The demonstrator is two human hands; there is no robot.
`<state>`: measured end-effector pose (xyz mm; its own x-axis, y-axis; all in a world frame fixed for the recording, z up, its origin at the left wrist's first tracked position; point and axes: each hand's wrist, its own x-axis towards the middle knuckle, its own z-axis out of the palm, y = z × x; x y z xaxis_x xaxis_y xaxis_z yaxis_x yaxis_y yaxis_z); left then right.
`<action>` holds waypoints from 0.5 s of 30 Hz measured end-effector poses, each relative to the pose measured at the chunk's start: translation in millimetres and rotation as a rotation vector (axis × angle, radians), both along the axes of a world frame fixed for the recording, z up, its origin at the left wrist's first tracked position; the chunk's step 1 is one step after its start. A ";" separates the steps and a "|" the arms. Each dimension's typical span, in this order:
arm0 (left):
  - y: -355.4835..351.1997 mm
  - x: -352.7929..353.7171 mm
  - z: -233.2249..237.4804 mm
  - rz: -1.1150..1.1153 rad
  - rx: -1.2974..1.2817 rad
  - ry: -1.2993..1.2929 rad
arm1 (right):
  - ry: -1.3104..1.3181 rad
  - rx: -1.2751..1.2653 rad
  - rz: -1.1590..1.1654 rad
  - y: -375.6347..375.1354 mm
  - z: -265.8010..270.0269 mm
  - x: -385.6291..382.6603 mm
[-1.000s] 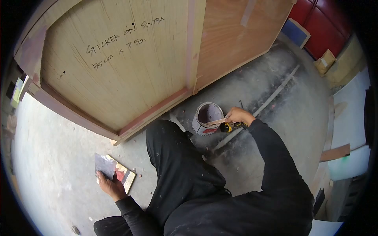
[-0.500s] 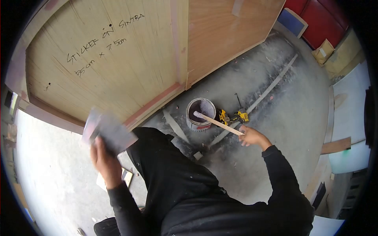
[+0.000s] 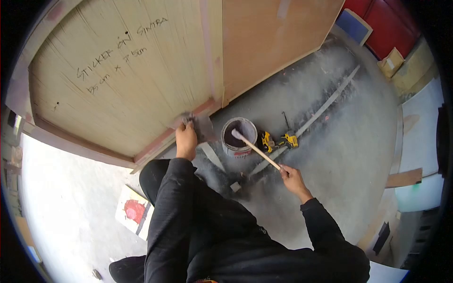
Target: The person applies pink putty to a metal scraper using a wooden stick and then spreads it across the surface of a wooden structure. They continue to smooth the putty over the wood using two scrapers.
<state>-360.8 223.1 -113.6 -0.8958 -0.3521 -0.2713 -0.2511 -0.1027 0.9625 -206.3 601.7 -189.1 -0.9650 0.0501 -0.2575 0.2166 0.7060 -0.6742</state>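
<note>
My left hand (image 3: 186, 141) is closed on a flat grey putty spreader (image 3: 204, 128), blurred by motion, close to the lower edge of the wooden panel (image 3: 127, 85). That panel bears handwriting. To the right, my right hand (image 3: 295, 183) grips the lower end of a wooden stirring stick (image 3: 262, 153). The stick's far end, coated with pale greyish-purple putty (image 3: 236, 134), is over the mouth of an open can (image 3: 239, 152). More of the same paste lines the can's inside wall.
Yellow and black power tools (image 3: 285, 140) lie on the floor just right of the can. A board with a red patch of paste (image 3: 134, 211) lies at the lower left. A brown plywood panel (image 3: 273, 47) stands behind, and white sheets (image 3: 420, 137) lean at the right.
My left hand has swung right and up with the spreader, from the left side to the panel's bottom edge near the can. My right hand has shifted slightly down and left with the stick.
</note>
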 end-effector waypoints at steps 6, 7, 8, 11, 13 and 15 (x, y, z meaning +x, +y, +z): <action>-1.4 2.5 3.0 -0.062 0.118 0.150 | 0.029 -0.074 -0.043 -1.6 -19.5 -0.3; -1.0 2.3 1.7 -0.062 0.120 0.186 | -0.039 -0.063 -0.070 -3.3 -23.1 -1.0; -0.2 2.3 0.3 -0.056 0.124 0.185 | -0.108 -0.051 -0.097 -4.3 -26.4 -0.9; -2.7 -0.5 -6.8 -0.015 0.125 0.219 | -0.050 -0.128 -0.094 -2.1 -43.6 -0.2; -9.0 -4.3 -16.8 -0.018 -0.049 0.090 | -0.081 -0.144 -0.073 2.1 -50.7 0.1; -10.8 -7.5 -23.9 -0.049 -0.131 0.015 | -0.103 -0.160 -0.054 3.7 -50.4 -0.8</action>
<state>-368.2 212.3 -137.5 -0.9164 -0.3395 -0.2122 -0.2381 0.0361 0.9706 -207.0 605.5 -239.6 -0.9301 0.0511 -0.3639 0.3249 0.5771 -0.7493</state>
